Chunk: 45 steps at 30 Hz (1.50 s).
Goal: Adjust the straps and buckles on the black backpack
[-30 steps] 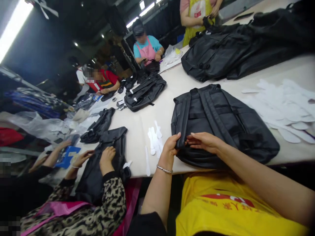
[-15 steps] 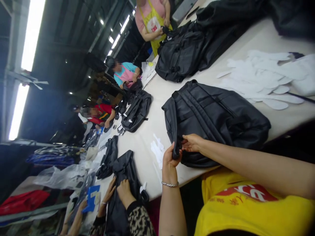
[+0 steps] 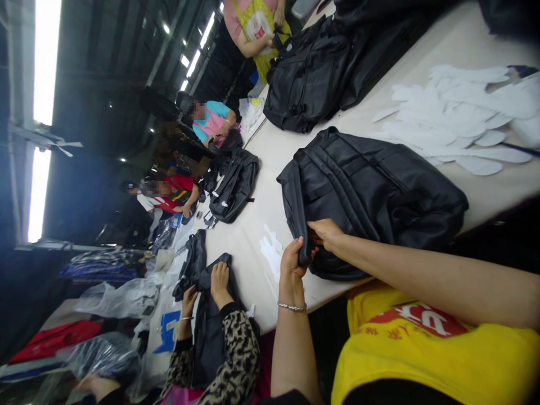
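A black backpack [image 3: 379, 185] lies on the pale table with its shoulder straps facing up. My left hand [image 3: 294, 257], with a bracelet at the wrist, is closed around the near end of a padded shoulder strap [image 3: 300, 205]. My right hand [image 3: 327, 235] grips the same strap end from the other side, its fingertips partly hidden behind it. What lies between the two hands at the strap's tip is too small to make out. White strips [image 3: 272, 253] lie on the table just left of my left hand.
White cut pieces [image 3: 464, 124] are heaped beyond the backpack. More black backpacks [image 3: 307, 73] lie along the table [image 3: 265, 185]. At left, a co-worker in leopard-print sleeves [image 3: 236, 343] handles a black bag [image 3: 211, 332]; other people work on the far side.
My hands keep hold of the strap end, with only a slight shift. The neighbouring co-worker's hands have moved up toward the far end of their bag. The view has tilted a little.
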{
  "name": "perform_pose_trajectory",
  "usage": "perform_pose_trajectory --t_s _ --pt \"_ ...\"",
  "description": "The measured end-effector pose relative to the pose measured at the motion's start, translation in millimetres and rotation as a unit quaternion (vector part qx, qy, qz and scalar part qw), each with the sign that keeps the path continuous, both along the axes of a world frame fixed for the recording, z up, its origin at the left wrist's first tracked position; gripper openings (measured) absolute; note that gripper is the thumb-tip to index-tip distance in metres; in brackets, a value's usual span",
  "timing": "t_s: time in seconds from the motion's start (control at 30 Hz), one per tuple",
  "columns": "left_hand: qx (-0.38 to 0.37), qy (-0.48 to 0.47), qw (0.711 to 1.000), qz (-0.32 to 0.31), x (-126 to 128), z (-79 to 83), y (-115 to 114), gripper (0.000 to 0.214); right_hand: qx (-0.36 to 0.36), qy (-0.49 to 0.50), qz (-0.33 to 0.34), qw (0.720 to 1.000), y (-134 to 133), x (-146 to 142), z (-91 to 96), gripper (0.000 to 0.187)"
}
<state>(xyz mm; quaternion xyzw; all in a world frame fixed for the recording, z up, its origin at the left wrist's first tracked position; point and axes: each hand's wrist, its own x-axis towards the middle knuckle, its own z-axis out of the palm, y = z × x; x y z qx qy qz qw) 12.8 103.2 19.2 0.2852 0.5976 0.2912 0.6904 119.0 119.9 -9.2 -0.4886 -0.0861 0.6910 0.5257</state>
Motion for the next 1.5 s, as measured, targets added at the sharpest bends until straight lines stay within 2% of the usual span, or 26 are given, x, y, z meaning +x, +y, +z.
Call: perform_pose_trajectory --t_s 0.1,0.2,0.43,0.6,0.83,1.0,1.13,1.33,1.43,1.5 --pt "0.041 0.013 0.999 -0.007 2.5 -5.9 -1.2 0.025 -0.016 -0.001 -0.004 1.000 -0.2 5.4 3.2 0.015" --pt "0.049 0.039 0.998 -0.008 4.0 -9.2 -2.4 0.030 -0.023 0.020 0.013 0.999 -0.8 13.2 7.1 0.017" --pt "0.104 0.028 0.994 -0.016 11.6 -5.7 -9.1 0.035 0.021 0.012 0.071 0.997 -8.4 21.5 8.3 0.012" --pt "0.125 0.022 0.991 -0.037 16.9 -1.9 -9.1 0.036 0.033 -0.013 0.055 0.998 -3.3 20.8 2.8 0.013" --pt "0.116 0.034 0.992 -0.032 17.9 -7.8 -5.7 0.039 0.068 -0.049 0.007 0.996 -2.0 18.7 -5.3 0.007" --pt "0.079 0.019 0.996 0.023 28.0 -8.9 -5.8 0.038 0.105 -0.072 -0.025 0.992 -4.3 17.4 -4.9 0.005" --pt "0.080 0.023 0.995 0.057 35.9 -7.4 -7.5 0.036 0.108 -0.105 -0.022 0.988 -5.0 19.9 -0.6 0.007" --pt "0.078 0.030 0.996 0.040 40.0 -4.1 -8.2 0.029 0.095 -0.212 0.031 0.972 -3.2 26.4 5.2 0.008" --pt "0.077 0.040 0.996 0.036 40.7 -7.8 -6.9 0.027 0.096 -0.291 0.087 0.948 -1.4 36.9 7.6 0.004" --pt "0.086 0.045 0.995 0.035 40.8 -11.8 -6.4 0.028 0.102 -0.340 0.127 0.926 -3.3 52.8 14.9 0.013"
